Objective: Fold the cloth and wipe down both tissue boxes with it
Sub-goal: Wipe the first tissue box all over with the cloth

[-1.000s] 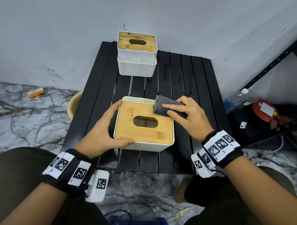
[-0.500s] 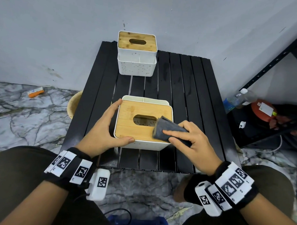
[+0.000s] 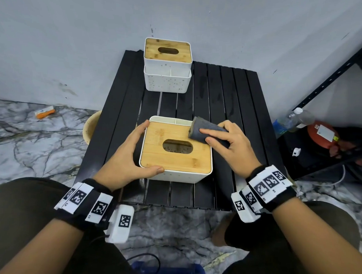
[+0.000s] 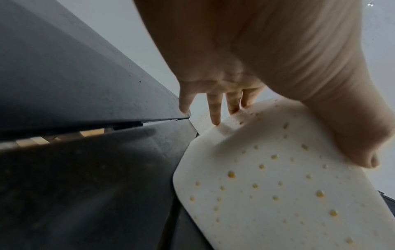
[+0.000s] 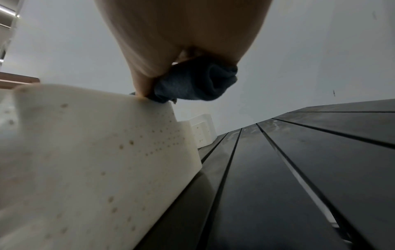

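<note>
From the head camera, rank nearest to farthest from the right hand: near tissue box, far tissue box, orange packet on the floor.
1. Near tissue box, just left of the right hand.
2. Far tissue box, straight ahead, farther back.
3. Orange packet, far off to the left.

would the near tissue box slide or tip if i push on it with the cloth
Likely slides rather than tips: the near tissue box is squat and wide on the smooth slatted table. It looks like light, stiff plastic, so easily shoved; the left hand bracing its corner fits that.
</note>
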